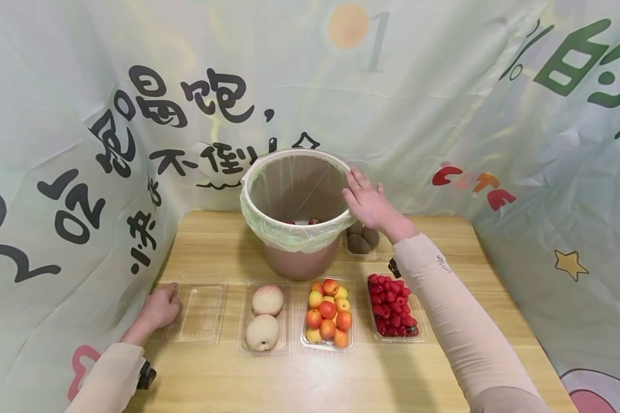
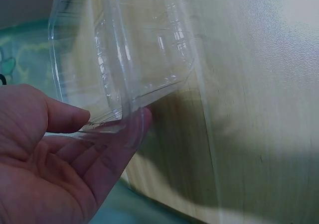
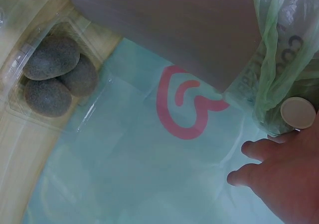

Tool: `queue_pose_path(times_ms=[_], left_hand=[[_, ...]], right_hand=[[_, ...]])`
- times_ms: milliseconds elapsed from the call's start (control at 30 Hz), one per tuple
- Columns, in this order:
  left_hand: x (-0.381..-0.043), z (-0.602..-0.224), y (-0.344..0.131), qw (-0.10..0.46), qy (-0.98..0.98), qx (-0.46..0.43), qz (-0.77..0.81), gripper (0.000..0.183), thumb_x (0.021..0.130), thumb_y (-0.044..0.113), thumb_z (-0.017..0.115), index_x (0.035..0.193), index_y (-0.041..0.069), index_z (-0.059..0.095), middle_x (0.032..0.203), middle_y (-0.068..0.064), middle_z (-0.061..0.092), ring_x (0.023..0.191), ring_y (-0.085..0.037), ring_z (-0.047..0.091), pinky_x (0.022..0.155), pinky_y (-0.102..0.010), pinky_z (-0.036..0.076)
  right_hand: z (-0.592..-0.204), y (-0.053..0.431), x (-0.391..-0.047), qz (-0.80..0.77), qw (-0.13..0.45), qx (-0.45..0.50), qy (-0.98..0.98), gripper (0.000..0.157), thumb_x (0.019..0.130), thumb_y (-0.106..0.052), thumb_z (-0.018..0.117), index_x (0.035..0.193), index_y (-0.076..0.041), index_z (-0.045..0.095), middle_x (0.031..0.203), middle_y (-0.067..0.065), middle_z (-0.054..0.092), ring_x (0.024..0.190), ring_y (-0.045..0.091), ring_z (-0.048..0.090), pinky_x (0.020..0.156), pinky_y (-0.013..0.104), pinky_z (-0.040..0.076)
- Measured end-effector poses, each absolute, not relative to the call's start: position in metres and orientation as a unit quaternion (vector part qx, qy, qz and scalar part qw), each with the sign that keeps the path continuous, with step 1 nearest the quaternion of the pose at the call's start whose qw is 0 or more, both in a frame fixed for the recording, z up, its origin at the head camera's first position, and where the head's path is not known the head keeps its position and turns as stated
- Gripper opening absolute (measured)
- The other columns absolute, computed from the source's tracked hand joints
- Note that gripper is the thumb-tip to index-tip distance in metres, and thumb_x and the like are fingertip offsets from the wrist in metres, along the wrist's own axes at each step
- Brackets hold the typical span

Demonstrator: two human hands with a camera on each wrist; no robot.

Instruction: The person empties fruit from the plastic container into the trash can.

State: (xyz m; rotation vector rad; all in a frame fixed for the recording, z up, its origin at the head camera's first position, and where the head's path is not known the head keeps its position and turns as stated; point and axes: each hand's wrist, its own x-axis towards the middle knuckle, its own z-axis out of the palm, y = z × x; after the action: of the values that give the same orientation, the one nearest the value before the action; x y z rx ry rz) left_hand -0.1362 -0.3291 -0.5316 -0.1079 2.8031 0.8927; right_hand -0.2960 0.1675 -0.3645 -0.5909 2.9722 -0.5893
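Observation:
My left hand (image 1: 160, 307) is at the far left of the table, its thumb and fingers pinching the edge of a clear plastic container (image 2: 144, 40). No fruit shows in that container, and its lid side stands raised in the left wrist view. A pinkish-brown trash bin (image 1: 302, 261), lined with a pale green bag (image 1: 279, 238), stands at the table's back. Dark red pieces (image 1: 314, 221) lie at its bottom, too small to identify. Fingers extended, my right hand (image 1: 369, 201) rests at the bin's right rim, near a round pale knob (image 3: 298, 113).
Clear boxes stand in a front row: two white peaches (image 1: 263, 332), small red and yellow apples (image 1: 328, 310), and raspberries (image 1: 391, 304). Behind my right forearm, a box holds three kiwis (image 3: 52, 57). Printed cloth (image 1: 418, 103) hangs around the table's back and sides.

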Motion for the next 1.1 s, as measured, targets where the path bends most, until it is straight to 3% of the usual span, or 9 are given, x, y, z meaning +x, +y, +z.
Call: queue_pose_path(times_ms=[100, 200, 333, 433, 600, 700, 867, 967, 1100], left_hand=[[-0.137, -0.533, -0.331, 0.102, 0.948, -0.037, 0.298, 0.057, 0.104, 0.005, 0.043, 0.152, -0.024, 0.03, 0.105, -0.032, 0.069, 0.054, -0.022, 0.064, 0.073, -0.043, 0.056], [-0.138, -0.533, -0.334, 0.097, 0.953, -0.035, 0.286, 0.059, 0.104, 0.008, 0.044, 0.151, -0.025, 0.029, 0.116, -0.041, 0.065, 0.082, -0.039, 0.071, 0.091, -0.057, 0.056], [-0.14, -0.531, -0.338, 0.086, 0.958, -0.037, 0.273, 0.063, 0.103, 0.011, 0.047, 0.15, -0.026, 0.028, 0.111, -0.04, 0.066, 0.095, -0.047, 0.064, 0.086, -0.054, 0.054], [-0.14, -0.523, -0.338, 0.079, 0.959, -0.047, 0.269, 0.066, 0.103, 0.014, 0.049, 0.151, -0.025, 0.028, 0.107, -0.039, 0.067, 0.09, -0.045, 0.063, 0.078, -0.052, 0.052], [-0.14, -0.503, -0.33, 0.06, 0.962, -0.061, 0.261, 0.065, 0.104, 0.019, 0.051, 0.154, -0.019, 0.032, 0.124, -0.043, 0.063, 0.112, -0.06, 0.061, 0.096, -0.068, 0.049], [-0.14, -0.493, -0.319, 0.042, 0.962, -0.061, 0.261, 0.061, 0.105, 0.02, 0.052, 0.153, -0.015, 0.037, 0.134, -0.045, 0.058, 0.121, -0.063, 0.058, 0.101, -0.071, 0.047], [-0.138, -0.482, -0.295, 0.006, 0.952, -0.052, 0.301, 0.052, 0.105, 0.017, 0.056, 0.147, -0.012, 0.049, 0.124, -0.038, 0.068, 0.108, -0.052, 0.071, 0.092, -0.063, 0.055], [-0.137, -0.478, -0.279, -0.003, 0.941, -0.043, 0.335, 0.047, 0.103, 0.015, 0.057, 0.144, -0.009, 0.055, 0.116, -0.031, 0.074, 0.098, -0.043, 0.077, 0.079, -0.049, 0.06], [-0.137, -0.477, -0.259, 0.011, 0.923, -0.031, 0.384, 0.045, 0.101, 0.011, 0.059, 0.143, -0.006, 0.058, 0.114, -0.028, 0.075, 0.096, -0.038, 0.078, 0.065, -0.032, 0.058]], right_hand=[[-0.364, 0.168, -0.295, -0.193, 0.026, -0.191, 0.962, 0.066, 0.114, -0.039, 0.02, 0.169, -0.006, 0.008, 0.179, 0.015, 0.0, 0.165, 0.04, 0.005, 0.127, 0.072, -0.002], [-0.364, 0.167, -0.295, -0.193, 0.025, -0.192, 0.962, 0.066, 0.114, -0.041, 0.019, 0.169, -0.005, 0.008, 0.179, 0.015, 0.0, 0.165, 0.04, 0.005, 0.128, 0.072, -0.002], [-0.364, 0.166, -0.294, -0.192, 0.023, -0.194, 0.962, 0.067, 0.114, -0.041, 0.018, 0.169, -0.004, 0.009, 0.179, 0.016, 0.001, 0.165, 0.04, 0.006, 0.128, 0.072, -0.002], [-0.365, 0.166, -0.295, -0.192, 0.021, -0.194, 0.962, 0.067, 0.114, -0.04, 0.019, 0.169, -0.004, 0.009, 0.179, 0.016, 0.001, 0.165, 0.04, 0.006, 0.128, 0.072, -0.002], [-0.366, 0.166, -0.293, -0.196, 0.018, -0.193, 0.961, 0.066, 0.114, -0.039, 0.019, 0.169, -0.004, 0.008, 0.178, 0.016, 0.0, 0.165, 0.041, 0.006, 0.128, 0.071, -0.002], [-0.365, 0.166, -0.293, -0.198, 0.015, -0.192, 0.961, 0.066, 0.114, -0.039, 0.02, 0.169, -0.004, 0.009, 0.178, 0.017, 0.001, 0.164, 0.041, 0.007, 0.128, 0.071, -0.001], [-0.365, 0.166, -0.293, -0.199, 0.012, -0.194, 0.961, 0.067, 0.113, -0.039, 0.02, 0.169, -0.003, 0.01, 0.178, 0.017, 0.002, 0.164, 0.041, 0.008, 0.128, 0.071, 0.0], [-0.366, 0.166, -0.293, -0.196, 0.012, -0.194, 0.961, 0.067, 0.113, -0.04, 0.019, 0.169, -0.003, 0.01, 0.178, 0.017, 0.002, 0.164, 0.041, 0.008, 0.129, 0.07, 0.001], [-0.366, 0.167, -0.293, -0.195, 0.015, -0.194, 0.961, 0.068, 0.113, -0.041, 0.017, 0.169, -0.003, 0.009, 0.178, 0.017, 0.001, 0.164, 0.041, 0.007, 0.129, 0.07, 0.001]])
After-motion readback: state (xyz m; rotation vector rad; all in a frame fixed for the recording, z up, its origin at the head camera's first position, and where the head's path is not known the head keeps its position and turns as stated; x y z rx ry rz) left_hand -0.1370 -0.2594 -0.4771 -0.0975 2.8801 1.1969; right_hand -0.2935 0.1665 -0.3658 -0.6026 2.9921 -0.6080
